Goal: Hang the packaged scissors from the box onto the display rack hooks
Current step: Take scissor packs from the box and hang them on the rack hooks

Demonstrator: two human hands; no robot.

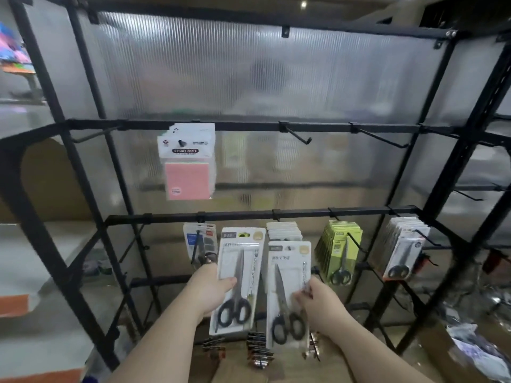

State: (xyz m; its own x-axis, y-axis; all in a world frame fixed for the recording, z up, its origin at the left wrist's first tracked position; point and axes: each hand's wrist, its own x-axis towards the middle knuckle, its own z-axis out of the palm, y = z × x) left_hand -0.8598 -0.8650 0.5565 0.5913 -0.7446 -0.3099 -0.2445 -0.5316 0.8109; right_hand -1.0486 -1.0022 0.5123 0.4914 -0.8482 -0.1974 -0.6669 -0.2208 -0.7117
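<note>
A black metal rack (276, 125) backed by a ribbed, translucent plastic panel (276, 78) fills the view. The left hand (210, 288) grips one flat scissors pack (237, 272) just below the lower rail (249, 215). The right hand (318, 302) pinches a second pack (287, 272) beside it.

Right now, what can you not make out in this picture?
All in the head view:
- Print on the scissors pack in the left hand: blurred.
- Whether the second pack, held by the right hand, already hangs on the rack: its own card hides that.
- Shapes behind the ribbed panel: smeared by it.
</note>
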